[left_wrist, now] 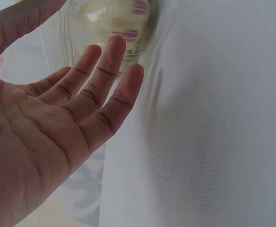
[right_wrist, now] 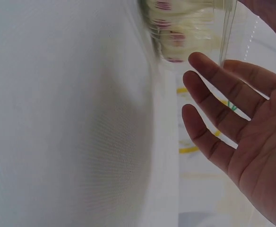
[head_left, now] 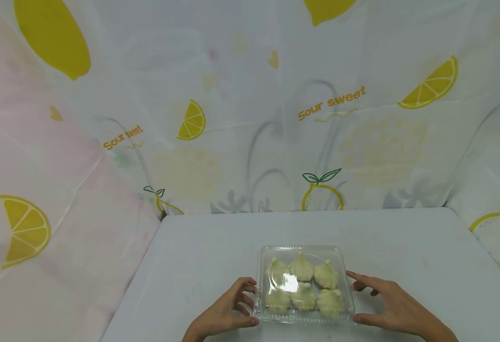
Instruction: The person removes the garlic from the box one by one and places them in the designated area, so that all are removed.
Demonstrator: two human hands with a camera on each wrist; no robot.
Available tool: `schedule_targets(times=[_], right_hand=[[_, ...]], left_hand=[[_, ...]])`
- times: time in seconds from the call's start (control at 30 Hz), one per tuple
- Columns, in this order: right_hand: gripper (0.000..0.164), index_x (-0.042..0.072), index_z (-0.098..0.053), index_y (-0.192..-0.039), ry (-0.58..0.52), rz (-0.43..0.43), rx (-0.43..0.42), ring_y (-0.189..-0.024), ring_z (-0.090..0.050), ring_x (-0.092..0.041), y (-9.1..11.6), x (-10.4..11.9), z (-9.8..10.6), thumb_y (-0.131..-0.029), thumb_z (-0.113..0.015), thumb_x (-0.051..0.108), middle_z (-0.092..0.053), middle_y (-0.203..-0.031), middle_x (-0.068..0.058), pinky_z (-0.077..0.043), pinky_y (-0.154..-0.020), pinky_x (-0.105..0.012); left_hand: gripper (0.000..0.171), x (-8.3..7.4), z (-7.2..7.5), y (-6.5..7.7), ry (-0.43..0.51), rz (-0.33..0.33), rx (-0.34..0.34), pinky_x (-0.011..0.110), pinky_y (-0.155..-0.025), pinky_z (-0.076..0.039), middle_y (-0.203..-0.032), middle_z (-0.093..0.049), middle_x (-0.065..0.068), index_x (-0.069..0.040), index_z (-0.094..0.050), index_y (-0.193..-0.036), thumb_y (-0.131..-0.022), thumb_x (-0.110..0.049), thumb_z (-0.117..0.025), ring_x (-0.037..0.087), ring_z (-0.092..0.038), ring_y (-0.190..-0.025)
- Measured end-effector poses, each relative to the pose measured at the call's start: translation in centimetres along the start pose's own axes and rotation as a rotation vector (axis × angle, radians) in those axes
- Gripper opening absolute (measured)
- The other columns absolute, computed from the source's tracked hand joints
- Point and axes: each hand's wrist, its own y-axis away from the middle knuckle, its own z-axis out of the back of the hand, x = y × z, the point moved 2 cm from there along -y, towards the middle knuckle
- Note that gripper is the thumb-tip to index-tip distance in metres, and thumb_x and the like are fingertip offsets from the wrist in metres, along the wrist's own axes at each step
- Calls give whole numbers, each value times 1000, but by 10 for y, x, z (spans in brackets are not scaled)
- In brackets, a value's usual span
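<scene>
A clear plastic clamshell box (head_left: 304,317) sits on the white table with its lid down. Several pale, pleated, bulb-shaped pieces (head_left: 303,295) are inside in two rows; from the side, purple marks (left_wrist: 139,7) show on their lower parts. At the box's left side is my left hand (head_left: 228,306), thumb at the front left corner and fingers loosely bent along the wall. My right hand (head_left: 384,304) is on the opposite side, index fingertip by the rim and thumb near the front right corner. Both palms are bare in the wrist views, with fingers spread beside the box (right_wrist: 194,33).
The white table (head_left: 215,247) runs back to a hanging cloth (head_left: 241,156) printed with lemons and lettering. The same kind of cloth covers the left side (head_left: 61,171) and the right side (head_left: 480,156).
</scene>
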Motion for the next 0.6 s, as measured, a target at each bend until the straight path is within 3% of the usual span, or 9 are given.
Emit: schedule_targets(times=[0.3, 0.6], right_hand=[[77, 9, -48, -145, -26, -25, 15, -97, -63, -8, 1, 1, 0, -83, -80, 38, -66, -113, 7, -52, -66, -30], [77, 6, -45, -147, -59, -42, 41, -96, -62, -5, 0, -2, -1, -85, -79, 35, -68, -112, 3, -52, -65, -30]], left_hand=[[70, 1, 0, 0, 15, -1, -3, 33, -80, -55, -126, -51, 13, -7, -34, -142, -86, -11, -77, 18, -62, -100], [70, 1, -3, 2, 106, 33, -23, 32, -78, -55, -122, -52, 13, -4, -34, -141, -85, -8, -77, 18, -62, -96]])
